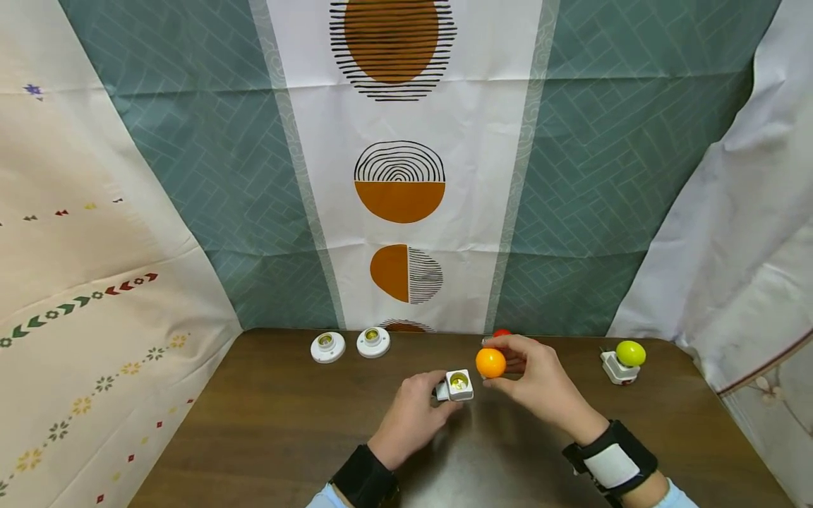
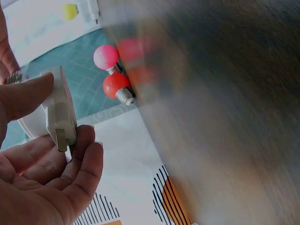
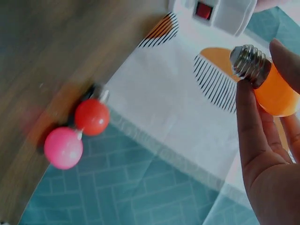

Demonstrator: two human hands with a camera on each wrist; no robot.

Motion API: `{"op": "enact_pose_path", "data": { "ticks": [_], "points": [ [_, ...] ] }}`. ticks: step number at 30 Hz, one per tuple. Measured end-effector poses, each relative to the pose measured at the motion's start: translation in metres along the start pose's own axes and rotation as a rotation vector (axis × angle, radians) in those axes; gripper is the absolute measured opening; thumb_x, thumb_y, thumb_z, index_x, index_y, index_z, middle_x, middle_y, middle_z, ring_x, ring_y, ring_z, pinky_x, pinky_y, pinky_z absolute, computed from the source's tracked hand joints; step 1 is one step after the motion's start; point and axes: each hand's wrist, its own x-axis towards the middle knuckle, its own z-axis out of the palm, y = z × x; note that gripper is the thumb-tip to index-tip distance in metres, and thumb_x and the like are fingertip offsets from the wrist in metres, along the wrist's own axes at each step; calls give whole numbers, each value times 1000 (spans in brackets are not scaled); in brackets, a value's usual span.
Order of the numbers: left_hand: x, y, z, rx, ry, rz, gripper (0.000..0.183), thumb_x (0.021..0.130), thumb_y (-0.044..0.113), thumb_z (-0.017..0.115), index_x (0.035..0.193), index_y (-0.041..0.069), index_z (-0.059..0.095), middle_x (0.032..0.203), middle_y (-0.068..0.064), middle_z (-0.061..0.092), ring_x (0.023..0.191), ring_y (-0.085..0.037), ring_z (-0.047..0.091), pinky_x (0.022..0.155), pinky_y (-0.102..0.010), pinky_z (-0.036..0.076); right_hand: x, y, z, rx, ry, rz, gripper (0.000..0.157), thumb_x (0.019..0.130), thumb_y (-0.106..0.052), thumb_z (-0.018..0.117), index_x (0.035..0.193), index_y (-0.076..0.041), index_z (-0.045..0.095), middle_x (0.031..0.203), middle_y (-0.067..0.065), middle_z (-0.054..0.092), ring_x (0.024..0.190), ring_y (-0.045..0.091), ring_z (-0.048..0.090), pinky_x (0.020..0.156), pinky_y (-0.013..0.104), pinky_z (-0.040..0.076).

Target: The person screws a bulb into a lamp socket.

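Head view: Two hands hold bulb and socket just apart above wooden tabletop

A narrow gap separates an orange bulb, in the right hand, from a white plug-in socket, in the left hand. Brown tabletop stretches to either side of the pair, its far edge meeting a hanging cloth of teal brick pattern and a white printed strip. Near that edge, two round white lamp holders sit left of the hands; a red bulb and a pink bulb lie close together behind the right hand. Well off to the right, a green bulb rests in a second white socket.

The orange globe is smooth and glossy, its threaded metal base angled toward the held socket. That socket is boxy, with a red switch and flat metal prongs.

The right thumb and fingers pinch the bulb, one fingertip at the threads; the left thumb and fingers grip the socket from opposite sides. Black bands wrap both wrists.
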Motion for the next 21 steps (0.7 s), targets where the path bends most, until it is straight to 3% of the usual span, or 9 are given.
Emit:
{"op": "enact_pose_path", "data": {
  "ticks": [6, 12, 17, 21],
  "points": [
    [0, 2, -2, -19, -12, 7, 41, 78, 33, 74, 113, 14, 61, 97, 11, 57, 83, -2, 50, 73, -21, 43, 2, -10, 10, 95, -38, -16, 56, 64, -3, 81, 110, -28, 61, 104, -9, 60, 89, 12, 60, 74, 30, 49],
    [0, 5, -5, -20, -22, 19, 38, 78, 31, 74, 111, 15, 62, 95, 13, 57, 81, -3, 50, 73, -21, 44, 1, -16, 18, 145, -74, -1, 54, 65, -3, 80, 110, -25, 62, 107, -9, 59, 94, 12, 58, 75, 31, 49],
    [-1, 6, -5, 5, -32, 21, 38, 77, 30, 75, 110, 15, 62, 92, 14, 56, 78, -3, 49, 71, -21, 43, -1, -14, 23, 126, -93, -20, 52, 65, -5, 81, 110, -20, 62, 106, -10, 59, 94, 11, 57, 76, 30, 49],
    [0, 7, -4, 1, -39, 27, 34, 78, 29, 74, 107, 16, 62, 89, 15, 55, 76, -5, 49, 70, -21, 42, -1, -12, 25, 84, -96, -44, 52, 64, -9, 83, 110, -23, 62, 105, -12, 59, 93, 9, 58, 76, 30, 48]
  ]
}}
